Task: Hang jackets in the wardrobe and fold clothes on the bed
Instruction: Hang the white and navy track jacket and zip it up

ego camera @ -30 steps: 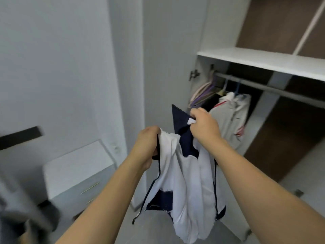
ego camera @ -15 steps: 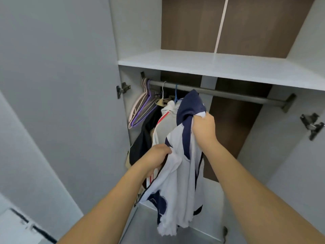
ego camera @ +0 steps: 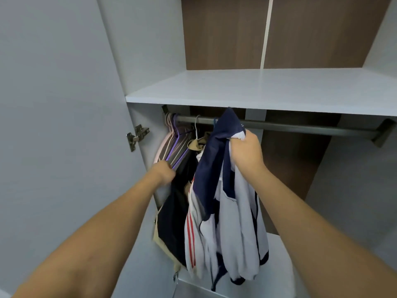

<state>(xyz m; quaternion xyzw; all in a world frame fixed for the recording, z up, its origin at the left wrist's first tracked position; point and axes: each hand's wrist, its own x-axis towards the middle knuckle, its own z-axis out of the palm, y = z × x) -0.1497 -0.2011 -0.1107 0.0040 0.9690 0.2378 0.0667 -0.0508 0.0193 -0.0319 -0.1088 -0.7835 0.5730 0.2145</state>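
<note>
Change: my left hand (ego camera: 164,172) has let go of the navy-and-white jacket (ego camera: 227,203) and reached the empty hangers (ego camera: 175,145) at centre left; whether it grips one, I cannot tell. A hanger comes next, I judge.
Right hand (ego camera: 247,151): raised at centre frame, clenched on the jacket's collar, garment dangling below the rail (ego camera: 300,129).

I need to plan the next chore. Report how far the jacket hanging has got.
Done: at least two garments, a black one and a white one with red stripes, already hang on the rail. In hand: the right hand grips the navy and white jacket, not yet on a hanger; the left hand is at the spare hangers. Left: hanging it. The bed is out of view.
</note>
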